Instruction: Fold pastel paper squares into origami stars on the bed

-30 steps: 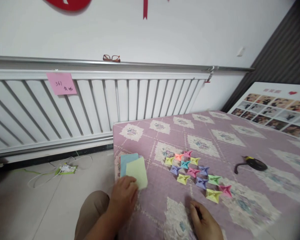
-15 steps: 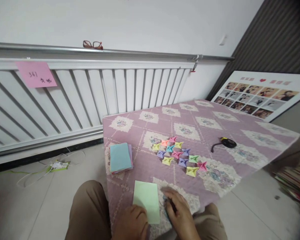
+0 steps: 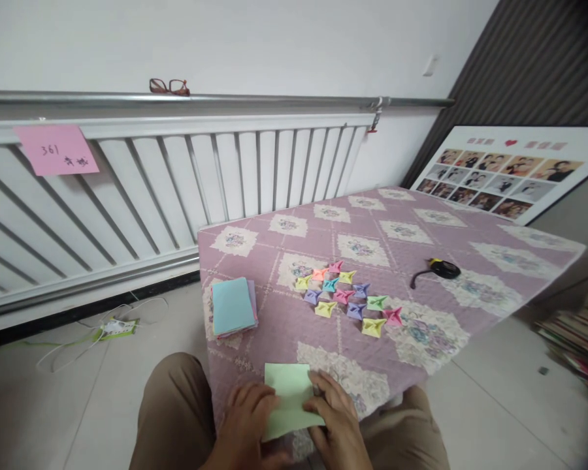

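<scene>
A pale green sheet of paper (image 3: 290, 390) is between my hands at the near edge of the table, its lower part slightly bent. My right hand (image 3: 337, 412) pinches the sheet's right edge between thumb and fingers. On the left edge, my left hand (image 3: 245, 418) grips the sheet with bent fingers, its thumb lower down and blurred. Farther off stands a group of several small folded paper pieces (image 3: 343, 297) in pink, yellow, purple, green, blue and orange. A stack of coloured paper squares (image 3: 232, 305), light blue on top, lies to the left.
The table (image 3: 284, 326) has a purple patterned cloth. A black object with a strap (image 3: 443, 269) lies at its right. Behind are a white radiator (image 3: 255, 170) and glasses (image 3: 169, 87) on a pipe. A photo board (image 3: 509, 173) leans at the far right; a power strip (image 3: 120, 328) lies on the floor.
My right hand has moved left from beside the green sheet and taken hold of its right edge. My left hand has shifted up slightly, and the sheet now bends.
</scene>
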The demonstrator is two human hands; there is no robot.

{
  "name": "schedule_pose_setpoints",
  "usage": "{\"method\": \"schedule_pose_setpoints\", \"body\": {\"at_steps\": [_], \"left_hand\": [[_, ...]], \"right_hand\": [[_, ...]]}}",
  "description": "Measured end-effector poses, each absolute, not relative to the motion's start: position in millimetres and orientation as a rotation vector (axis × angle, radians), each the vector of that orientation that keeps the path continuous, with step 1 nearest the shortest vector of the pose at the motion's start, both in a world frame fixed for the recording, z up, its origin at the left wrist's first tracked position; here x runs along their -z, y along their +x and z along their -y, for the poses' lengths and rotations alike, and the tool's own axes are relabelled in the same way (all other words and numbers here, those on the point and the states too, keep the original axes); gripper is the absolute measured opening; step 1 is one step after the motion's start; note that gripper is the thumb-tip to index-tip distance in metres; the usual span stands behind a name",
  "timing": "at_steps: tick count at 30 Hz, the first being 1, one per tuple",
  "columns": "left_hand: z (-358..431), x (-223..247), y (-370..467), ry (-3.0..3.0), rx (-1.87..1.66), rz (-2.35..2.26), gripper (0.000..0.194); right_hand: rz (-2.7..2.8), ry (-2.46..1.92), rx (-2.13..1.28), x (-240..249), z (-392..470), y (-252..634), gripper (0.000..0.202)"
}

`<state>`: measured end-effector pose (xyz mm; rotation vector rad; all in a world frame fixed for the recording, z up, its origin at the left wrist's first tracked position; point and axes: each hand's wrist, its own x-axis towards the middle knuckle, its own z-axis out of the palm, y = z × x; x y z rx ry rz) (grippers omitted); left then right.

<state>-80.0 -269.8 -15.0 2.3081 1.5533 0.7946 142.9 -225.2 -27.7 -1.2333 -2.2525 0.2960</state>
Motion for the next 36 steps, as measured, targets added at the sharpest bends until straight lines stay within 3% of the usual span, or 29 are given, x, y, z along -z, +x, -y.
{"method": "schedule_pose_setpoints", "body": {"at_steps": [3,6,12,19,36], "left_hand": [[267.9,13.8,-85.9,2.172,-0.704,-1.693,0.033],[265.3,10.6,-84.6,2.084,-0.643,-1.735,0.021],[259.1,7.4,-79.8,1.984,-0.591,-1.819,0.025],[253.3,7.2,-77.8,1.915,-0.551,-1.948,0.01],[249.7,2.5,-74.1,1.887,-0.513,-2.025,0.01]], "right_hand": [[2.261,-1.259,-0.28,23.2,224.9,141.8,0.019],[2.259,-1.253,-0.248,19.3,223.8,140.4,0.013],[2.207,-1.273,-0.165,23.8,219.4,141.5,0.024],[2.112,-1.343,-0.129,28.3,216.9,136.3,0.019],[2.06,-1.417,-0.039,31.6,213.1,129.6,0.026]]}}
